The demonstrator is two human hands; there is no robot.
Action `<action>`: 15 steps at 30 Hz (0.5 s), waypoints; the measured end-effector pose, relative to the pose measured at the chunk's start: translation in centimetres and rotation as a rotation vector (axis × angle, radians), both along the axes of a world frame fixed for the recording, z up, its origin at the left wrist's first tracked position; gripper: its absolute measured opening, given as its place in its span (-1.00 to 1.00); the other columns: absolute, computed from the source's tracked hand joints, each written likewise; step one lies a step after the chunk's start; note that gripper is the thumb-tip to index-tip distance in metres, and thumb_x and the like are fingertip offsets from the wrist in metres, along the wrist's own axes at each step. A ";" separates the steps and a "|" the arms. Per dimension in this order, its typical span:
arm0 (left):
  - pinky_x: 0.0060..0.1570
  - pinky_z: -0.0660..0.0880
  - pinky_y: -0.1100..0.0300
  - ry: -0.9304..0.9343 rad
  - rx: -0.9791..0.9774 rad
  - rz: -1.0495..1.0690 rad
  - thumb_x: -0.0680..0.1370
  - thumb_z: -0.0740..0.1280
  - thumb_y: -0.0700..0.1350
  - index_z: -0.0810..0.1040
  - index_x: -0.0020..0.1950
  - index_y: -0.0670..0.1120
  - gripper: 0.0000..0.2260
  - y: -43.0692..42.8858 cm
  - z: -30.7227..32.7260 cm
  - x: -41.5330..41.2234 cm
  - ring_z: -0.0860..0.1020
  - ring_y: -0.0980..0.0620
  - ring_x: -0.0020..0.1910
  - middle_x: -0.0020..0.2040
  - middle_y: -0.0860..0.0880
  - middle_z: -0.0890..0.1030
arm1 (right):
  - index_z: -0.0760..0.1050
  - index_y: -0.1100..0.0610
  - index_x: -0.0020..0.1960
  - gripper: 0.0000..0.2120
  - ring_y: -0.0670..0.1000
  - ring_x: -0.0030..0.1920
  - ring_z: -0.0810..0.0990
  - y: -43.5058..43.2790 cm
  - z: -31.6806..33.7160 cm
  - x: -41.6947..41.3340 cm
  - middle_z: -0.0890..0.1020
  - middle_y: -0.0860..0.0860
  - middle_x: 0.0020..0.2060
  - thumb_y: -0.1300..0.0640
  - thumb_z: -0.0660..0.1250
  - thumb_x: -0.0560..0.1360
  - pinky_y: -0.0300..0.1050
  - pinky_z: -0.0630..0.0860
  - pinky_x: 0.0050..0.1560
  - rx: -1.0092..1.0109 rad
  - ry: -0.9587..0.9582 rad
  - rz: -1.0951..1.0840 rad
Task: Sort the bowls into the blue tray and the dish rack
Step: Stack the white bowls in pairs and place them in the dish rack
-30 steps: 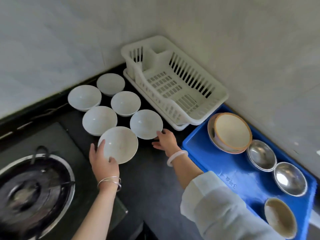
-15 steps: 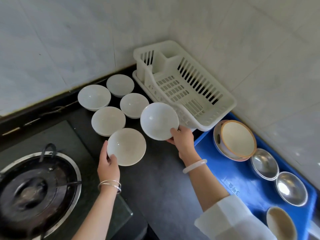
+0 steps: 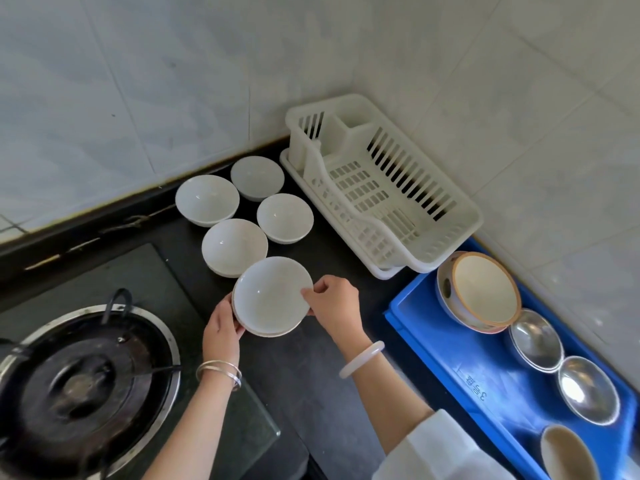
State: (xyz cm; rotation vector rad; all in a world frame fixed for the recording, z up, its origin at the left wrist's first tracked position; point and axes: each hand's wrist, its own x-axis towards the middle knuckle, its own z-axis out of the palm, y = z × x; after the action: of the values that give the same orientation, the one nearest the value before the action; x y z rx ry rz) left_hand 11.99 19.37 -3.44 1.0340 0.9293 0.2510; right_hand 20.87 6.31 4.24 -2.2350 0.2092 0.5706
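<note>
Two white bowls sit nested in a stack above the dark counter. My left hand grips the stack's lower left rim, and my right hand pinches the top bowl's right rim. Several more white bowls stand behind, the nearest just beyond the stack. The white dish rack sits in the corner with nothing in it. The blue tray at the right holds a tan-rimmed ceramic bowl, two steel bowls and a beige bowl.
A gas stove burner on a glass hob fills the lower left. Tiled walls close in the counter at the back and right. Bare dark counter lies between my forearms.
My right hand carried its white bowl back from near the dish rack and set it into the bowl in my left hand. The camera view shifted slightly.
</note>
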 end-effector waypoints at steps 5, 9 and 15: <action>0.09 0.47 0.06 0.023 0.045 -0.071 0.59 0.17 -0.10 0.46 0.27 -0.03 -0.74 0.2 -0.5 -0.1 0.51 -0.05 0.12 0.14 -0.06 0.53 | 0.50 0.12 -0.20 -0.90 0.01 -0.21 0.69 -0.1 -1.0 -0.4 0.65 0.03 -0.30 0.15 0.37 0.48 -0.12 0.64 -0.13 -0.024 0.031 0.008; 0.05 0.50 0.05 0.024 0.098 -0.114 0.54 0.26 -0.21 0.46 0.27 -0.06 -0.70 0.4 -0.8 -0.2 0.51 -0.04 0.11 0.16 -0.08 0.53 | 0.52 0.14 -0.15 -0.90 -0.03 -0.25 0.68 -0.4 -2.0 -0.3 0.65 0.01 -0.32 0.12 0.37 0.47 -0.07 0.66 -0.09 -0.007 0.055 -0.018; 0.01 0.51 0.07 0.036 0.097 -0.129 0.53 0.26 -0.25 0.46 0.25 -0.04 -0.69 0.7 -0.6 -0.1 0.51 -0.06 0.13 0.14 -0.06 0.54 | 0.47 0.05 -0.02 -0.86 -0.03 -0.18 0.60 -0.5 -3.0 0.1 0.59 0.00 -0.13 0.05 0.38 0.48 -0.17 0.60 -0.20 0.046 0.154 -0.038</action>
State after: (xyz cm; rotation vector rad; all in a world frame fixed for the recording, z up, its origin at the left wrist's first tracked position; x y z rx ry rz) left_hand 11.88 20.07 -4.08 1.1866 0.8860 0.1709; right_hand 20.99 5.81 1.19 -2.1391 0.3130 0.7207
